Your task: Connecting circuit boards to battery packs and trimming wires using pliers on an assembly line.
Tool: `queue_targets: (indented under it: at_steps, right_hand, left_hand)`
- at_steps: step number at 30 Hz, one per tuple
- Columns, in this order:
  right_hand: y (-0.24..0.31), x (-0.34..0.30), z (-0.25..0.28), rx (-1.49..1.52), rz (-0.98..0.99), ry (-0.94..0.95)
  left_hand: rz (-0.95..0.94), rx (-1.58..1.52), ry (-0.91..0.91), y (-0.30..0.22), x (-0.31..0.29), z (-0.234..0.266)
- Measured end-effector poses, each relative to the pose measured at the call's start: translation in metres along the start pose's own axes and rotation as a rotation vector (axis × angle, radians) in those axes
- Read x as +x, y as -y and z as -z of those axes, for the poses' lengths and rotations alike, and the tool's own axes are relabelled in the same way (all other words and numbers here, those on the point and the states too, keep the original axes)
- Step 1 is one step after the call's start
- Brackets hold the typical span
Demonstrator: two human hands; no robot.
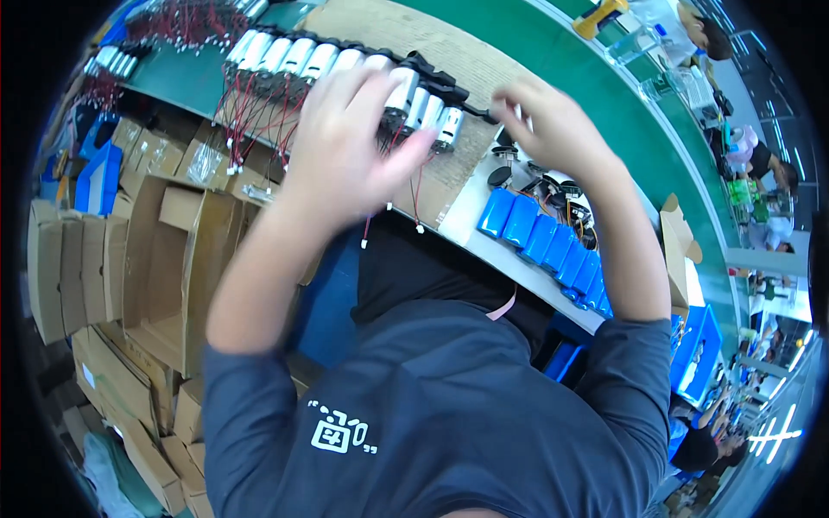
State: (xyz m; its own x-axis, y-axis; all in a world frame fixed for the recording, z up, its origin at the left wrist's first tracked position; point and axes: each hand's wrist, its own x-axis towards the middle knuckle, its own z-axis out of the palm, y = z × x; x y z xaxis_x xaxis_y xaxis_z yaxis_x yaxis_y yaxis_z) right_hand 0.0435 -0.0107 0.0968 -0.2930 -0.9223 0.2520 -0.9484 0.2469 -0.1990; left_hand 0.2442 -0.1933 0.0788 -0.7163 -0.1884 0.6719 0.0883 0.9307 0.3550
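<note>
My left hand point(350, 142) lies over a row of silver cylindrical motors point(298, 57) with black ends and thin red wires. Its thumb is spread from the fingers, beside the motors at the row's right end, and the fingertips are partly hidden. My right hand point(557, 129) is to the right of the row, its fingers curled and blurred. A thin black piece point(477, 112) reaches from the row's end to its fingertips; what they pinch is not clear. Under my right wrist are small black round parts with wiring point(553, 192) and a row of blue wrapped battery packs point(540, 242).
The motors lie on a brown board point(449, 43) on a green bench point(535, 43). More wired motors point(186, 19) stand at the far left. Cardboard boxes point(164, 268) crowd my left side. A clear bottle point(639, 43) stands at the back; people work beyond on the right.
</note>
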Motion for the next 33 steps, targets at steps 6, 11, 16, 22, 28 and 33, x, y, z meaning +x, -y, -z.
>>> queue_targets:
  at_steps: [6, 11, 16, 22, 28, 33]
  right_hand:
    - [0.001, -0.051, -0.020, 0.015, -0.087, 0.234]
    - [0.010, -0.057, -0.020, 0.103, -0.033, 0.303]
    - [0.006, -0.066, -0.028, 0.184, -0.049, 0.261]
    - [0.007, -0.071, -0.039, 0.370, -0.071, 0.149]
    - [0.057, -0.076, -0.011, 0.545, 0.048, -0.087]
    - [0.119, -0.076, -0.031, 0.851, 0.001, -0.099]
  left_hand:
    - [0.039, -0.583, 0.206, -0.077, -0.103, -0.002]
    - [-0.020, -0.155, 0.086, -0.074, -0.093, -0.045]
    - [0.147, 0.088, 0.218, -0.047, -0.115, -0.042]
    - [0.242, 0.204, 0.139, -0.056, -0.122, -0.038]
    - [0.390, -0.571, -0.328, -0.108, -0.110, -0.068]
    - [0.737, -1.225, -0.422, -0.108, -0.114, -0.062]
